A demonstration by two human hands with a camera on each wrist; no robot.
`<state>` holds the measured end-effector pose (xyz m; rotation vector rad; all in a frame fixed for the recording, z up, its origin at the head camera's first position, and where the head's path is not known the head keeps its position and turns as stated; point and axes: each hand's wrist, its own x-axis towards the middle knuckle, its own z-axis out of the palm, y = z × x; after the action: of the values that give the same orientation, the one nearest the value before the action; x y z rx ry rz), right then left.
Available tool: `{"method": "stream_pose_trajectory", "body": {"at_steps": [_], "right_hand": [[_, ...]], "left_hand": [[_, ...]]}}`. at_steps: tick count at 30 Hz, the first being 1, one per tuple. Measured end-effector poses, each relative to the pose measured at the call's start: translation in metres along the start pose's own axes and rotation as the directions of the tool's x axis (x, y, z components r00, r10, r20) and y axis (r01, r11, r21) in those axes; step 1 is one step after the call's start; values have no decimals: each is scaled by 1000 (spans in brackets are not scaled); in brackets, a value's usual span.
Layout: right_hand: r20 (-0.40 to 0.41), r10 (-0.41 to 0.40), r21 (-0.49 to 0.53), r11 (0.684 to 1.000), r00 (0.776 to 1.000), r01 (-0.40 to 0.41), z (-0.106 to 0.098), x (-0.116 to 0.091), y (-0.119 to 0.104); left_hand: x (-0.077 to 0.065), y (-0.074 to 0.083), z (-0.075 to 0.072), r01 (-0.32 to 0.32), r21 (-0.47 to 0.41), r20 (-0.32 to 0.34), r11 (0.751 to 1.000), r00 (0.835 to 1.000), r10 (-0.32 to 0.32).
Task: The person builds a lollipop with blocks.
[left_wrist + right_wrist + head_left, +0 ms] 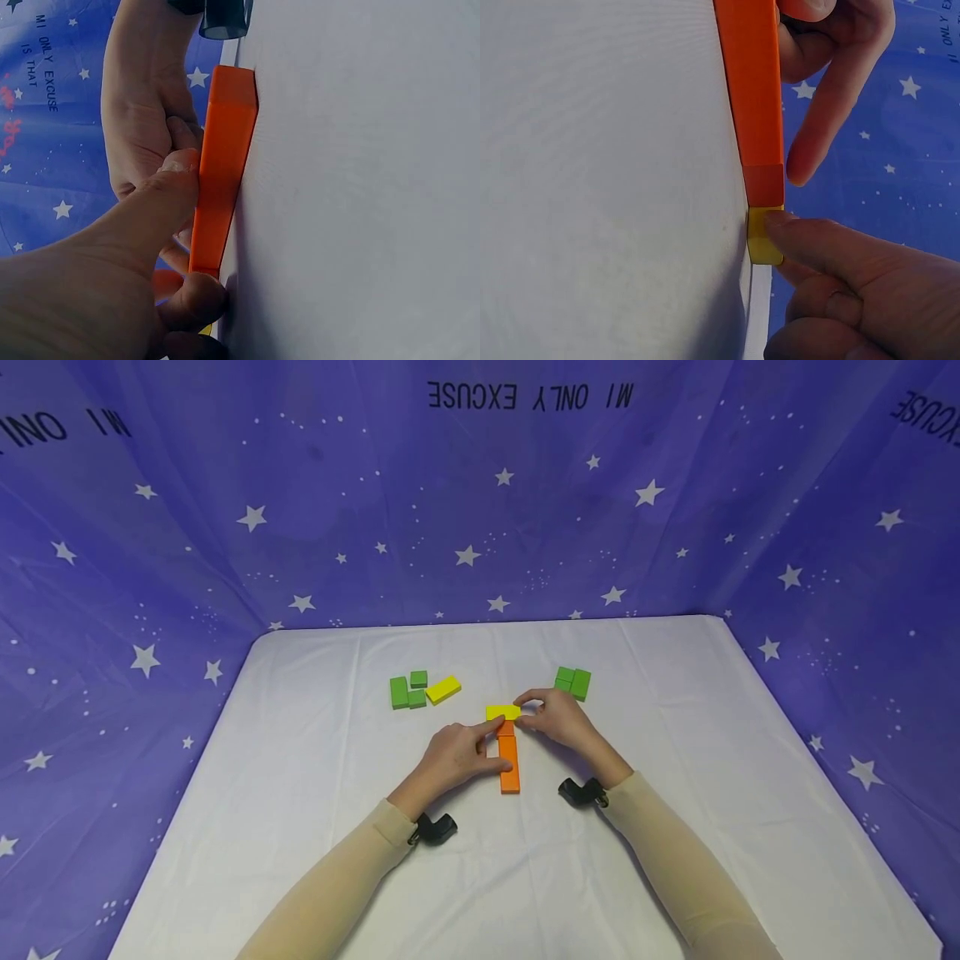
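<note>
A long orange block (pixel 509 782) lies on the table with a small orange block (pixel 507 729) at its far end. Across the far end of these sits a yellow block (pixel 495 712), forming a T. My right hand (pixel 558 718) pinches the yellow block's right end between thumb and finger, seen close up in the right wrist view, where the yellow block (pixel 759 247) meets the small orange block (pixel 765 185). My left hand (pixel 457 749) rests its thumb on the long orange block (pixel 225 165), index finger stretched toward the seam between small orange and yellow blocks.
Left of the T lie several green blocks (pixel 398 693) and another yellow block (pixel 444 690). More green blocks (pixel 581 685) sit beyond my right hand. A white cloth covers the table (pixel 300 760), with a starry purple curtain (pixel 375 510) behind. Black wrist cameras (pixel 437 830) hang under both wrists.
</note>
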<state>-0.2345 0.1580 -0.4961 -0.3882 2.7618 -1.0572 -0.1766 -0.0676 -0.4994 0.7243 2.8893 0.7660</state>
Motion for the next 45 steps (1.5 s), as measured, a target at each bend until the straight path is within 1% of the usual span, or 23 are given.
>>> {"method": "stream_pose_trajectory", "body": {"at_steps": [9, 16, 23, 32, 34, 38, 45], "right_hand": [[-1, -3, -3, 1000, 1000, 3, 0, 0, -1], [5, -1, -17, 1000, 1000, 1, 1, 0, -3], [4, -6, -38, 999, 1000, 6, -1, 0, -3], [11, 11, -36, 999, 1000, -10, -1, -1, -3], [19, 28, -28, 999, 999, -27, -2, -1, -2], [22, 69, -9, 998, 997, -69, -9, 0, 0], [-64, 94, 72, 993, 993, -89, -33, 0, 10]], "left_hand": [[1, 1, -2, 9, 2, 33, 1000, 999, -9], [0, 1, 0, 15, 12, 17, 1000, 1000, -15], [1, 2, -1, 23, 26, 27, 999, 999, -23], [1, 3, -1, 20, 25, 24, 999, 999, -20], [1, 3, -1, 17, 22, 21, 1000, 1000, -17], [2, 3, -1, 10, 26, 12, 1000, 1000, -10], [2, 2, -1, 11, 9, 21, 1000, 1000, -12]]}}
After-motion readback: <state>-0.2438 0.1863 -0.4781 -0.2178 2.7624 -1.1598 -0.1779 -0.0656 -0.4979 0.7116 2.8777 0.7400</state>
